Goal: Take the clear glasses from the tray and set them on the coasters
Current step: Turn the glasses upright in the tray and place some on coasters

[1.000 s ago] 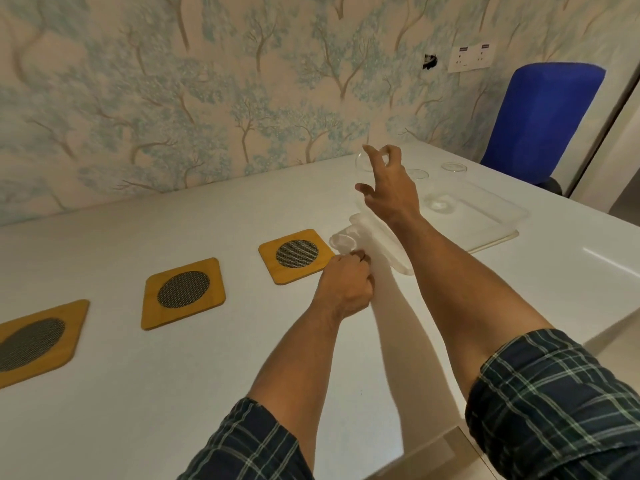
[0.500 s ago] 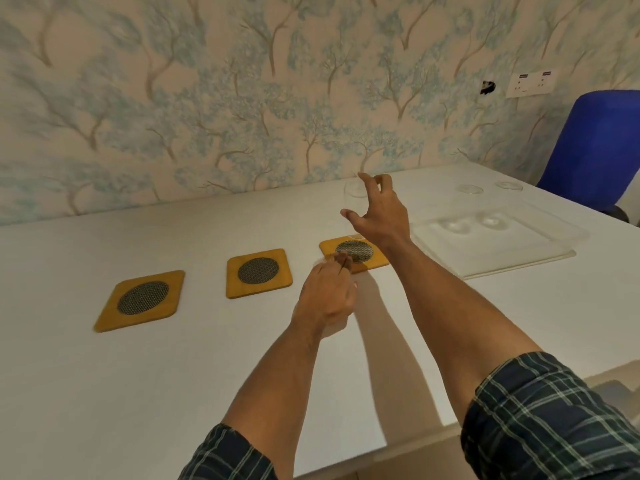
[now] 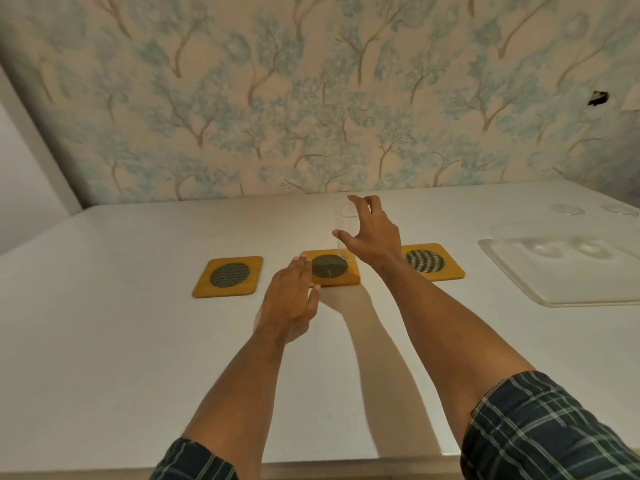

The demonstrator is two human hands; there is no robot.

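On the table [image 3: 138, 341], 12 o'clock: three coasters in a row.
Tray [image 3: 561, 289], 2 o'clock: cut off at the frame edge; glasses there show only faintly.
Change: right hand [image 3: 372, 237] has carried a glass [image 3: 344, 233] from the tray to over the middle coaster [image 3: 330, 268]; placement looks near.
Right fingers: wrapped round the glass.
Left hand [image 3: 291, 303]: loosely open, edging that coaster; possibly holds a second glass, too faint to tell.
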